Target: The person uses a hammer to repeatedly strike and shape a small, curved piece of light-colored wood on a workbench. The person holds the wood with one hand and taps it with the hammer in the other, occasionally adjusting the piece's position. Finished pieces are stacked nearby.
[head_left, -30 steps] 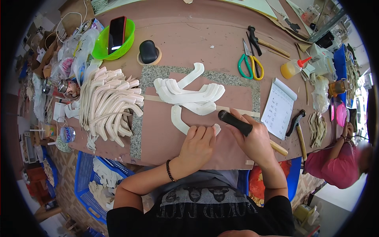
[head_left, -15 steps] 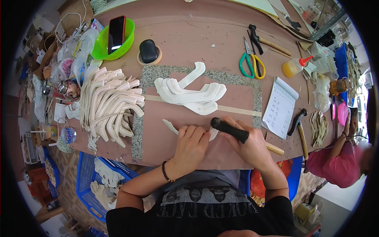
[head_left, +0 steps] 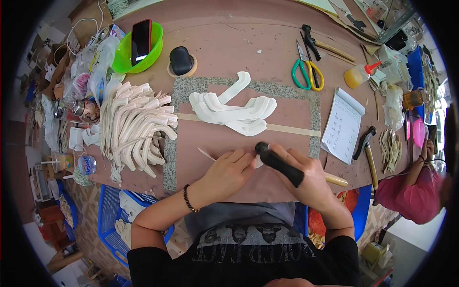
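My right hand [head_left: 306,174] is wrapped round a hammer [head_left: 282,165] with a black head and a wooden handle sticking out on the right. The head's front end is low over the mat, close beside my left fingertips. My left hand [head_left: 227,171] is closed on a thin white curved strip [head_left: 206,153]; one tip of it shows left of the knuckles, and the middle is hidden under the fingers. Just beyond both hands lies a small crossed stack of white curved strips [head_left: 234,112]. A big heap of similar cream strips [head_left: 136,126] lies to the left.
Beyond the stone slab [head_left: 314,107] are scissors [head_left: 308,71] and a second hammer [head_left: 311,40]. Notepad [head_left: 343,124], another hammer [head_left: 367,148] and glue bottle [head_left: 358,76] lie right. A green bowl [head_left: 155,55] holds a phone. A co-worker's pink sleeve [head_left: 413,196] shows far right.
My left hand has flattened lower over the strip, whose showing tip now looks narrower. The hammer stays close to the left fingertips, its head tilted slightly differently. The whole view has shifted slightly.
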A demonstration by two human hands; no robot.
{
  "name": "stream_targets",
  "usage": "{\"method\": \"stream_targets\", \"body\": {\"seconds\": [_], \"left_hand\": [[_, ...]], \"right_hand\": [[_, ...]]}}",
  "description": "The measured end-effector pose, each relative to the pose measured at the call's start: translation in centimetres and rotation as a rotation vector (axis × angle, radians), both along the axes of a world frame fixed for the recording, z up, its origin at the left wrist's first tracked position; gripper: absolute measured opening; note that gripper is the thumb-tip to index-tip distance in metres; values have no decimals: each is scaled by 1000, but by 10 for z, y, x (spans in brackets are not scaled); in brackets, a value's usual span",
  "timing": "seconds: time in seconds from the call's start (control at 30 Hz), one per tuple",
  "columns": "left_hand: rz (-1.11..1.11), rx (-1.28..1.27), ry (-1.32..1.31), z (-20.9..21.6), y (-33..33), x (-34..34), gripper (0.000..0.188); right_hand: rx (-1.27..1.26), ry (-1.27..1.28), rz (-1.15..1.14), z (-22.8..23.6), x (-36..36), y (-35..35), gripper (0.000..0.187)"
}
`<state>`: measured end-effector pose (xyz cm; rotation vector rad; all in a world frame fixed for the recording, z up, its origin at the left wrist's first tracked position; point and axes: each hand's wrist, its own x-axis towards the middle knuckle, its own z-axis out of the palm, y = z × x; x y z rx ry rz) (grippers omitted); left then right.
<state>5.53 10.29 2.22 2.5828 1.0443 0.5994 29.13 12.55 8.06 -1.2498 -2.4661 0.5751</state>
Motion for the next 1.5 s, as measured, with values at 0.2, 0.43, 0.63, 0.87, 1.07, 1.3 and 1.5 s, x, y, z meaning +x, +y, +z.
{"method": "stream_targets", "body": {"seconds": [0.2,0.43,0.63,0.87,1.07,1.3,1.5], "left_hand": [[146,-158,-265,-13,2,12,18],[343,11,-123,-12,2,72,16],[209,171,69,-12,-1,56,29],[150,190,163,-2,-10,41,39],[144,219,211,0,-21,30,41],[156,292,237,1,-31,16,41],[190,173,169,-1,-40,3,40]], "right_hand": [[36,-25,-119,6,16,15,51],[9,34,-164,-5,25,16,46],[-21,-13,-142,4,22,6,52],[0,79,-142,1,22,2,57],[-19,-16,-187,3,18,3,55],[-107,29,-214,-1,11,2,59],[-69,83,-44,-7,0,-9,60]]}}
